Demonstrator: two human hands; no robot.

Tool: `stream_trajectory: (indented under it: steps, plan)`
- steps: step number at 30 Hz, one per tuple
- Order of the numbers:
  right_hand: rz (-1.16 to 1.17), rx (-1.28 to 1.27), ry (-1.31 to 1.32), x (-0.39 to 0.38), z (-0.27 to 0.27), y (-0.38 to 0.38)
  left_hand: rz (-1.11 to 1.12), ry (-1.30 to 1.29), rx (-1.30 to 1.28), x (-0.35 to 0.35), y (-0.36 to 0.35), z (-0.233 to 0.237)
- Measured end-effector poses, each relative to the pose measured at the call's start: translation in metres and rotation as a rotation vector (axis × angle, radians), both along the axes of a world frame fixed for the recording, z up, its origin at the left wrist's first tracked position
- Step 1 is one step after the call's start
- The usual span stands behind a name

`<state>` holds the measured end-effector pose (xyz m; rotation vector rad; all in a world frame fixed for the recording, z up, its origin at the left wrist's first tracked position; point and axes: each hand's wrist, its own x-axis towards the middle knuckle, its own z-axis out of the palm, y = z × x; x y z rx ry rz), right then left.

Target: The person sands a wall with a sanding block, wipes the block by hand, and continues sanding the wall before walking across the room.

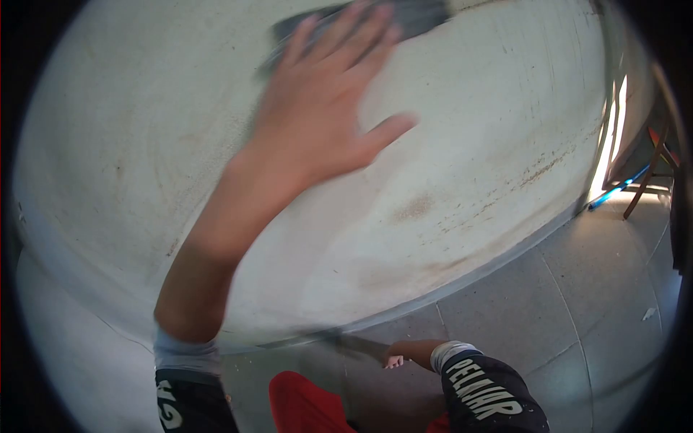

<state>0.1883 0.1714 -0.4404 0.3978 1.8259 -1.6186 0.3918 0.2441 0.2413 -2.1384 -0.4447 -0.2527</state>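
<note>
Scuffed off-wht wall point(491, 137) w/ L hand point(314, 108) splayed on flat dk-gray pad point(422, 18).

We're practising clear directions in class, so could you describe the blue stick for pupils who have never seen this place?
Find the big pale wall and follow its foot to the right, along the grey tiled floor. Near the picture's right edge, low beside a slanting brown leg, is a thin stick. Its bright blue sets it apart from that brown leg.

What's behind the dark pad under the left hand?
Pale, marked wall shows beside and below the dark pad; the patch behind pad and left hand is covered.
</note>
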Motion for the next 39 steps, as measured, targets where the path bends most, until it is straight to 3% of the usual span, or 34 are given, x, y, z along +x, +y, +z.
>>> stream_trajectory:
  steps: [3, 6, 10, 13, 15, 19, 27, 31, 34, 39]
  plan:
    - [-0.04, 0.025, -0.028, 0.008, 0.015, -0.002, -0.134, -0.006, 0.174, 0.071, 0.032, -0.009]
    - [-0.071, 0.037, -0.103, 0.02, 0.011, -0.009, -0.124, -0.081, 0.056, 0.062, 0.03, -0.022]
    - [0.022, -0.008, -0.11, -0.006, -0.021, 0.001, 0.002, -0.144, -0.032, -0.029, 0.005, -0.031]
    - [-0.01, -0.001, -0.122, 0.003, 0.005, 0.001, 0.264, -0.159, 0.053, -0.117, -0.023, -0.032]
    - [-0.07, 0.031, -0.111, 0.032, 0.059, -0.009, 0.337, -0.16, -0.022, -0.158, -0.04, -0.029]
    - [-0.075, -0.004, -0.104, 0.032, 0.064, -0.005, 0.363, -0.106, -0.113, -0.133, -0.045, -0.011]
    - [-0.1, -0.076, -0.151, 0.014, 0.011, 0.0, -0.009, -0.023, 0.097, 0.026, 0.018, -0.004]
    - [-0.025, -0.155, -0.159, 0.007, -0.001, 0.008, -0.035, -0.08, 0.058, 0.034, 0.019, -0.014]
    - [0.026, -0.202, -0.095, -0.007, -0.029, 0.01, -0.006, -0.152, 0.012, -0.021, 0.002, -0.027]
    - [0.004, -0.136, -0.117, 0.002, -0.01, 0.009, 0.31, -0.102, -0.041, -0.128, -0.046, -0.023]
